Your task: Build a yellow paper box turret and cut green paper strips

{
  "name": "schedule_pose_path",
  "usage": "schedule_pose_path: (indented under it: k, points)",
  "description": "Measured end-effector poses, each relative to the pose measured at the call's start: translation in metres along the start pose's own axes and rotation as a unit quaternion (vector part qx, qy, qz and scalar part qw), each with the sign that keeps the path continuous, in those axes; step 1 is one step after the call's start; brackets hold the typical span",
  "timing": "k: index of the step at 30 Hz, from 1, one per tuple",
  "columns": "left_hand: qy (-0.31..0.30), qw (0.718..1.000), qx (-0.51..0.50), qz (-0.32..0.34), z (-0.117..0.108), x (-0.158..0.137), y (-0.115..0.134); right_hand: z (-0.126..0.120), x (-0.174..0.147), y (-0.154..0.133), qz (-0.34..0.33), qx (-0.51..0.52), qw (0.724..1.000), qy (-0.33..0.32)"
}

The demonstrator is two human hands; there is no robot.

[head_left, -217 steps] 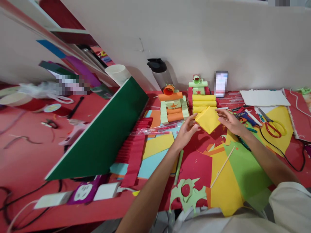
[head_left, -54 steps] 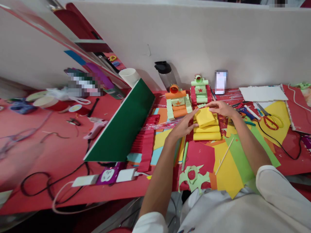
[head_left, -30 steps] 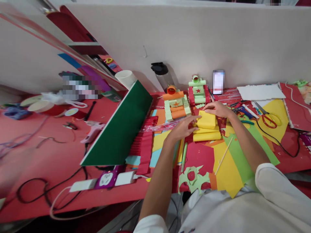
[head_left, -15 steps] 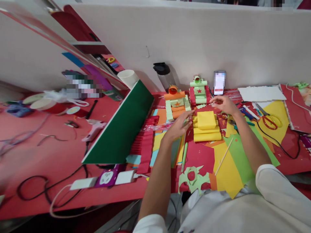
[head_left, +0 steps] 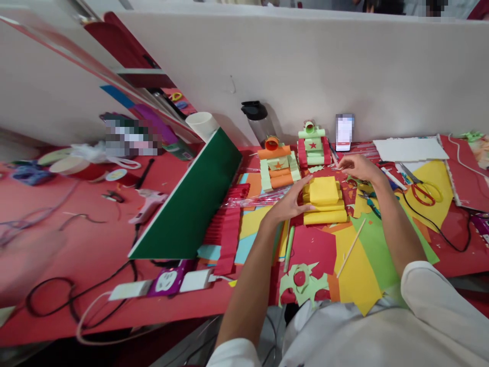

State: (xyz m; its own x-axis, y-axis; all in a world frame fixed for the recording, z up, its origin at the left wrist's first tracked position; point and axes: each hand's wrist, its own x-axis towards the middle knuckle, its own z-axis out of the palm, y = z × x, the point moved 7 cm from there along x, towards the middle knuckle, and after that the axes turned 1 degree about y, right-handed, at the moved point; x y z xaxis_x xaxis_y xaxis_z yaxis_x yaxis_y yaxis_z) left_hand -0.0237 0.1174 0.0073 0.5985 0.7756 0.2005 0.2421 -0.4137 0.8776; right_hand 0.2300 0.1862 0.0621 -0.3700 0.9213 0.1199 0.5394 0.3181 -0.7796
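A model of folded and rolled yellow paper [head_left: 324,191] sits on the red tabletop. My left hand [head_left: 288,204] grips its left side, with the thumb at the front and the fingers behind. Behind the model and to its right, my right hand [head_left: 361,168] is raised with bent fingers pinched together. Whatever is between those fingertips is too small to make out. Two similar paper models stand further back: an orange and pale green one [head_left: 279,165] with an orange star, and a pale green and red one [head_left: 314,145] with a red star.
A green board [head_left: 187,204] leans at the left near a pink glue gun [head_left: 148,206]. Scissors [head_left: 422,191] and pliers [head_left: 370,201] lie right. A phone [head_left: 344,132] and bottle [head_left: 260,122] stand at the back. Coloured paper sheets [head_left: 357,260] cover the front.
My left hand has moved right and closed onto the side of the yellow model. My right hand has shifted slightly right, its fingers drawn closer together.
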Motion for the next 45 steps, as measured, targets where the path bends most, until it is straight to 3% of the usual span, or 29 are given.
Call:
schedule_pose_path:
  k: [5,13,31,39,45]
  points:
    - [0.012,1.000,0.015,-0.008,0.000,0.001,-0.004,-0.001,-0.003,-0.007,-0.004,-0.050,0.999,0.017]
    - [0.017,0.999,0.043,-0.007,0.000,0.001,-0.003,0.028,-0.007,-0.022,0.016,-0.017,0.993,-0.119]
    - [0.035,0.998,0.046,-0.007,0.001,0.004,-0.010,0.037,0.000,-0.020,-0.012,-0.007,0.994,-0.110]
    - [0.001,0.991,0.135,0.006,-0.004,0.003,0.000,0.042,0.002,-0.018,0.014,0.036,0.992,-0.117]
    - [-0.008,0.981,0.191,0.021,-0.006,0.001,0.002,0.039,0.001,-0.021,0.005,0.008,0.994,-0.108]
